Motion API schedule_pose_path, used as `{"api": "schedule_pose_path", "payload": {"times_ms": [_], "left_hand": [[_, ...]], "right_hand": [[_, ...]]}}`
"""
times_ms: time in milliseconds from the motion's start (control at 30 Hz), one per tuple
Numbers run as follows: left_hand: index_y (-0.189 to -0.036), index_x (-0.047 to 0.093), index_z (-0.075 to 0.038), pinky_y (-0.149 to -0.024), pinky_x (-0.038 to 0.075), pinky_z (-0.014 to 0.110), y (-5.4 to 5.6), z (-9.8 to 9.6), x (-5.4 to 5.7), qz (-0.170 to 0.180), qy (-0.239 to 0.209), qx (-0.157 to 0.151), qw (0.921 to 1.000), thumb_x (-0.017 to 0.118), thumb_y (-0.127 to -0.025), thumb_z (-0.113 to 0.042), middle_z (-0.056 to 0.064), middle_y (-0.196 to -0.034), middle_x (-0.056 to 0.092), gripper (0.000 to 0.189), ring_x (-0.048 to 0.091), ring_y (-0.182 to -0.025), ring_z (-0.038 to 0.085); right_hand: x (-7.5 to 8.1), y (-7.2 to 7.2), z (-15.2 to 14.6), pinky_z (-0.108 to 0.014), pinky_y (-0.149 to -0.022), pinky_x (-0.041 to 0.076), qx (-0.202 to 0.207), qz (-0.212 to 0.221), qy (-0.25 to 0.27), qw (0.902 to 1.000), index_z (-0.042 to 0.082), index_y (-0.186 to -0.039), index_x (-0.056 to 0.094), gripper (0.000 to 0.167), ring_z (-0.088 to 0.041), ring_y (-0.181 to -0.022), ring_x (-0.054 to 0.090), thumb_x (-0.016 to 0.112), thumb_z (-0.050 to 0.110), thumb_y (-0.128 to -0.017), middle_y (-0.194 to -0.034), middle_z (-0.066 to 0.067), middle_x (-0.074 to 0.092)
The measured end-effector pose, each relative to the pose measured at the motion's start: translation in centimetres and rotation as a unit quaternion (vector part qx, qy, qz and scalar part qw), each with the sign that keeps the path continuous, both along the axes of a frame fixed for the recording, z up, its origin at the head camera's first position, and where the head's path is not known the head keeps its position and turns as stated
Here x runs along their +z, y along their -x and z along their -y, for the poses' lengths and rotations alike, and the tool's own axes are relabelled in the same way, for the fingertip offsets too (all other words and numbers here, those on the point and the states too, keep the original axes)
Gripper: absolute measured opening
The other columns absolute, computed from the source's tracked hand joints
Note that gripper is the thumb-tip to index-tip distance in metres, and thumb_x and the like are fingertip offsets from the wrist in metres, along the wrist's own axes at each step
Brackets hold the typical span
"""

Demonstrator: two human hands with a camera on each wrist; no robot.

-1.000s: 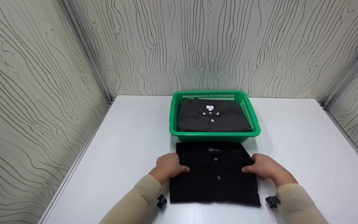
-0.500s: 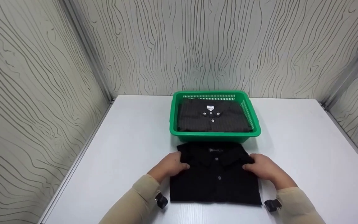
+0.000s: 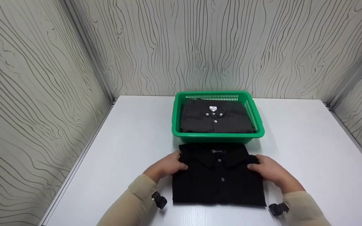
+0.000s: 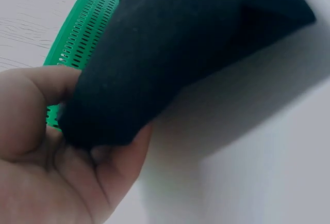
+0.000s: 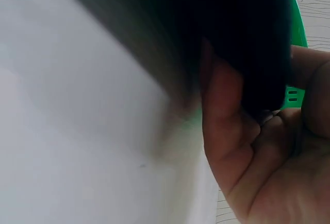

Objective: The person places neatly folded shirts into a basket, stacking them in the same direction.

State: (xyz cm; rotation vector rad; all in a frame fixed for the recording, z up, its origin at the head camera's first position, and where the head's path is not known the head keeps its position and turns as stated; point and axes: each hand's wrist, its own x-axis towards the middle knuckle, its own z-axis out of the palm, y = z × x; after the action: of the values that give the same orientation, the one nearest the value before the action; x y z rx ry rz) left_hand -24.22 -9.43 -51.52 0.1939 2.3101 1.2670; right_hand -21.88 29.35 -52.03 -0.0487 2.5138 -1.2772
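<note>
A folded black shirt, collar toward the basket and two buttons showing, lies in front of me in the head view. My left hand grips its left edge, thumb on top and fingers underneath. On the opposite edge, my right hand holds the shirt the same way. The left wrist view shows the black cloth between thumb and curled fingers, its edge raised over the table. In the right wrist view the cloth sits in the grip of the fingers, which are partly hidden beneath it.
Just behind the shirt stands a green plastic basket. A dark striped shirt, folded with its collar and white label up, lies in it. The white table is bounded by patterned panels at the back and sides.
Both hands have stayed on the shirt's side edges, the left shifting slightly outward and up. The cloth near the collar's right side has bunched a little. The basket has not moved.
</note>
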Motion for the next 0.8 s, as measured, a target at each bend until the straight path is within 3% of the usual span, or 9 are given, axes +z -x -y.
{"api": "schedule_pose_path", "payload": {"times_ms": [200,800], "left_hand": [[-0.155,0.032,0.003,-0.114,0.031,0.052,0.0,0.2,0.1,-0.04,0.016,-0.015,0.9989,0.073,-0.091,-0.018,0.023,-0.154,0.04,0.079,0.036,-0.143,0.036],[-0.147,0.041,-0.001,-0.107,0.04,0.053,-0.9,0.8,2.6,-0.078,0.013,-0.047,0.9957,0.072,-0.093,-0.02,0.02,-0.143,0.051,0.065,0.048,-0.133,0.033]], "right_hand": [[0.4,-0.3,0.0,-0.039,-0.081,0.05,0.01,-0.04,-0.01,0.9991,-0.004,-0.126,0.061,0.037,-0.022,-0.093,0.061,0.064,0.018,-0.096,-0.112,-0.012,0.067],[3.1,-1.9,0.1,-0.038,-0.077,0.052,0.013,-0.052,0.022,0.9983,0.001,-0.123,0.061,0.028,-0.023,-0.09,0.062,0.062,0.016,-0.099,-0.107,-0.01,0.068]]}}
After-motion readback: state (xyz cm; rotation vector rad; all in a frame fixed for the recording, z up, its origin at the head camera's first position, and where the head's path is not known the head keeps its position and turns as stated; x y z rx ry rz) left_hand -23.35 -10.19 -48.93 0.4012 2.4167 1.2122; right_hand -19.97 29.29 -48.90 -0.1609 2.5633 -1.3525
